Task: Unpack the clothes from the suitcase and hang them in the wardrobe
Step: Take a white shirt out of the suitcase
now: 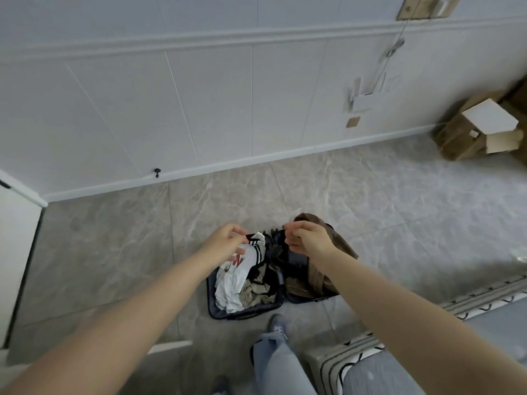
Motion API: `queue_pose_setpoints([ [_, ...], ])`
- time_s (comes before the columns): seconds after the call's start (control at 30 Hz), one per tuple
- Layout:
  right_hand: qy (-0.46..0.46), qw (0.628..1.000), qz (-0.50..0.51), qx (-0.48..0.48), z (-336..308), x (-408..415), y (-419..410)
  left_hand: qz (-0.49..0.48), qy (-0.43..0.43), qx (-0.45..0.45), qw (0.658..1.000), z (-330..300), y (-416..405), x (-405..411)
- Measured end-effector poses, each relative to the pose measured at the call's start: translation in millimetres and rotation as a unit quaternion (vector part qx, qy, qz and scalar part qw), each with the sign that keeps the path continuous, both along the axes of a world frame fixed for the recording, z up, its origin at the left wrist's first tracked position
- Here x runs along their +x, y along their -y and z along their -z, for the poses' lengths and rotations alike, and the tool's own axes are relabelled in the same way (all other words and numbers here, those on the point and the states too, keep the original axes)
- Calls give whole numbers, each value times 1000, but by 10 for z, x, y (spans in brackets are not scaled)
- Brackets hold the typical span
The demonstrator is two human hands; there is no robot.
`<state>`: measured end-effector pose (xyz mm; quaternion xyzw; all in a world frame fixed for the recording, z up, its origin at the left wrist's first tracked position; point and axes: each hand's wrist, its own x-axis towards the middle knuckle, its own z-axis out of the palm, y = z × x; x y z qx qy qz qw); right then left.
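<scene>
Reaching out with both arms over the open suitcase (245, 310) lying on the tiled floor (114, 252). Pinching with the left hand (225, 242) a dark strip just above the white garment (239, 276), and curling the fingers of the right hand (306, 238); cannot tell if holding anything. Brown clothes (336, 252) lying in the right half.

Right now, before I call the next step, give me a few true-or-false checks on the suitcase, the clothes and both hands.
1. The suitcase lies open on the floor. True.
2. The white garment lies in the suitcase's right half. False: it lies in the left half, beside an olive garment.
3. A brown garment drapes over the right half. True.
4. Both hands are flat on the floor. False: the left hand and right hand are raised over the suitcase, fingers curled as if pinching.
5. Cardboard boxes stand by the wall at far right. True.
</scene>
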<state>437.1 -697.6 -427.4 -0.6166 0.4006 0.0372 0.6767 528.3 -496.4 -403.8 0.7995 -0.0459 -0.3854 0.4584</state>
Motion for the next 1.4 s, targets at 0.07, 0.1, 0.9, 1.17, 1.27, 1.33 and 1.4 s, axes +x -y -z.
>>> queue_pose_setpoints([
  [0.07,-23,999,-12,-24,171,185,210,-32,-13,5,999,141,158,165],
  [0.1,-41,998,-13,-42,254,248,286,-41,-22,9,999,185,197,226],
  [0.9,-261,947,-182,-49,3270,1923,249,-180,-90,-29,979,2908,226,1612],
  [1.17,-324,863,-378,-84,4899,1996,-8,-276,-159,-16,948,4461,-4,1621],
  [1.27,-303,831,-451,-119,5456,1923,-136,-298,-185,-5,936,4964,-130,1522],
  [1.33,-293,834,-451,-118,5827,1881,-224,-300,-206,9,931,5302,-198,1449],
  [1.4,-293,839,-448,-102,6167,1856,-312,-305,-225,22,925,5603,-241,1383],
])
